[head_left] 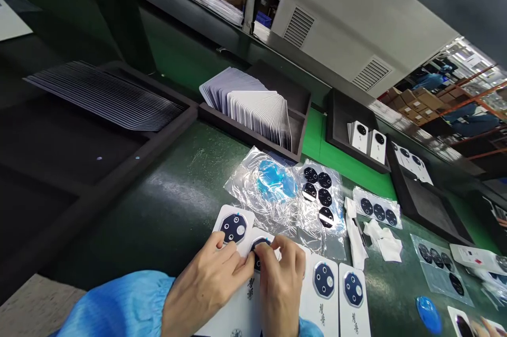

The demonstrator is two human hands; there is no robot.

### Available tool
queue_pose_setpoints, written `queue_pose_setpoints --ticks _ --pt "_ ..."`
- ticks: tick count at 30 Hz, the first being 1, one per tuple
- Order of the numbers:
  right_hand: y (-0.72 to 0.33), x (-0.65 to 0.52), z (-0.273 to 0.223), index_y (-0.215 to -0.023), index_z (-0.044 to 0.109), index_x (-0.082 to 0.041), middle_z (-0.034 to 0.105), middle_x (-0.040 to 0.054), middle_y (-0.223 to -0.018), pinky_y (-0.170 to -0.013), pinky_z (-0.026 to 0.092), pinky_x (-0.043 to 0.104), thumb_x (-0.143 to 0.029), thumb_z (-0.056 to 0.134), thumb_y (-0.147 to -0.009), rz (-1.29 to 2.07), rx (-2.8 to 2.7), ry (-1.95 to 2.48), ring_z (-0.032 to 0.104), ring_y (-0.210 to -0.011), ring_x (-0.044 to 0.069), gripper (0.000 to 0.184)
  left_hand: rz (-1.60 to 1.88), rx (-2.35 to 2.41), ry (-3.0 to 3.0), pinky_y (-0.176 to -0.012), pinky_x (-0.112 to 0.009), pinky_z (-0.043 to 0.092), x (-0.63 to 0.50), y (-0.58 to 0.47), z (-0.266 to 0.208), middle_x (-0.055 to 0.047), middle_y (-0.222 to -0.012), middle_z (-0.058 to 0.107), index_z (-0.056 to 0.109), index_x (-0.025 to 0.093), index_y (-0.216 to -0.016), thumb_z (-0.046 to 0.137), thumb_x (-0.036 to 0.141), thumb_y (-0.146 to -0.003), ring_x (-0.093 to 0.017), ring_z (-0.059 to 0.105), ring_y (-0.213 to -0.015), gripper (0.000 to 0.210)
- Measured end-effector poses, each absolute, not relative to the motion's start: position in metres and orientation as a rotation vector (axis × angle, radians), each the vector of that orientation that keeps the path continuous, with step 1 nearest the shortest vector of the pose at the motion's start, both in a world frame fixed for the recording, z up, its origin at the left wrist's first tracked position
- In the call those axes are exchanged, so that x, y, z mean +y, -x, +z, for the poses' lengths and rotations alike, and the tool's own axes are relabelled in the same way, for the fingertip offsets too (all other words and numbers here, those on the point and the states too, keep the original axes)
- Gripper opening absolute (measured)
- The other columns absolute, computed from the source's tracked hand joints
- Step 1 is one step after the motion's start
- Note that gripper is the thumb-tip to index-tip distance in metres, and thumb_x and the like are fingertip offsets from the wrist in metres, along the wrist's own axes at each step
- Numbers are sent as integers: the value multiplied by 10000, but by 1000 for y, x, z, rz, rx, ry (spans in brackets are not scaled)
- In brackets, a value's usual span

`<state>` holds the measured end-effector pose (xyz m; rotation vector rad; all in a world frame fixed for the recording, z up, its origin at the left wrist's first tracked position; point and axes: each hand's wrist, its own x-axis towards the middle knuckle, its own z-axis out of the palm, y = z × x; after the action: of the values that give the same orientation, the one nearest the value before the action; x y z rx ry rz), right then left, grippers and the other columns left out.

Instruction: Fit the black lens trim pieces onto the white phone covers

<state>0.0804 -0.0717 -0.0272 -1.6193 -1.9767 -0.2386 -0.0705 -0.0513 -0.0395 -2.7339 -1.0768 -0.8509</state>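
Observation:
Several white phone back panels lie in a row at the table's near edge, each with a dark, silver-edged camera cover. The panel between my hands has a dark camera cover (261, 242), mostly hidden under my fingers. My right hand (282, 279) is closed, thumb and fingertips pinching at that cover. My left hand (209, 279) is curled beside it; its fingers are closed, one touching the left phone back panel (245, 216). Whatever the left fingertips grip is hidden. Farther right lie a third panel (322, 305) and a fourth panel (354, 310).
Behind are a clear plastic bag (241, 181) with blue film, a sheet of black discs (325, 197) and crumpled white paper (383, 241). Dark trays hold fanned white panels (257, 110). A blue oval object (428, 314) lies right, near another person's hand (487, 328).

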Motion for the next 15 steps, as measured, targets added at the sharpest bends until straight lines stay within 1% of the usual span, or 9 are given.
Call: queue_pose_setpoints --ticks 2,4,6,9,12,15 --pt "-80 -71 -27 -818 581 -208 453 49 -908 -728 364 299 -212 345 -1003 -212 -2010 1597 434 -829 191 300 -857 -1076 2728 -739 -364 307 -51 71 -39 30 -597 510 629 112 -936 151 -16 -977 -133 427 -587 497" --pt "-81 -70 -25 -815 583 -207 443 52 -931 -732 361 296 -194 372 -993 -209 -2011 1607 420 -842 195 276 -862 -1067 2734 -742 -364 306 -50 71 -39 34 -598 511 625 113 -946 153 -25 -974 -131 433 -585 493" --pt "-83 -70 -23 -838 591 -208 437 57 -950 -734 357 300 -176 397 -981 -245 -2025 1607 409 -855 202 243 -865 -1059 2741 -744 -366 304 -51 71 -40 35 -599 512 621 110 -963 161 -35 -967 -131 437 -585 482" --pt "-84 -70 -22 -869 597 -197 452 59 -934 -737 359 305 -161 391 -979 -248 -2075 1583 417 -851 200 237 -858 -1062 2748 -733 -363 300 -52 72 -40 31 -602 510 619 109 -937 155 -17 -975 -132 433 -585 483" --pt "-83 -69 -23 -819 587 -199 455 51 -908 -715 371 298 -158 392 -978 -166 -2047 1583 423 -832 194 255 -869 -1073 2743 -731 -359 299 -52 71 -41 32 -601 502 619 118 -927 131 2 -987 -132 428 -585 505" --pt "-82 -69 -26 -805 584 -213 450 52 -929 -712 382 306 -159 417 -967 -129 -1999 1621 422 -840 201 240 -884 -1058 2746 -742 -359 301 -51 71 -41 36 -600 494 615 115 -953 134 -8 -983 -131 425 -586 498"
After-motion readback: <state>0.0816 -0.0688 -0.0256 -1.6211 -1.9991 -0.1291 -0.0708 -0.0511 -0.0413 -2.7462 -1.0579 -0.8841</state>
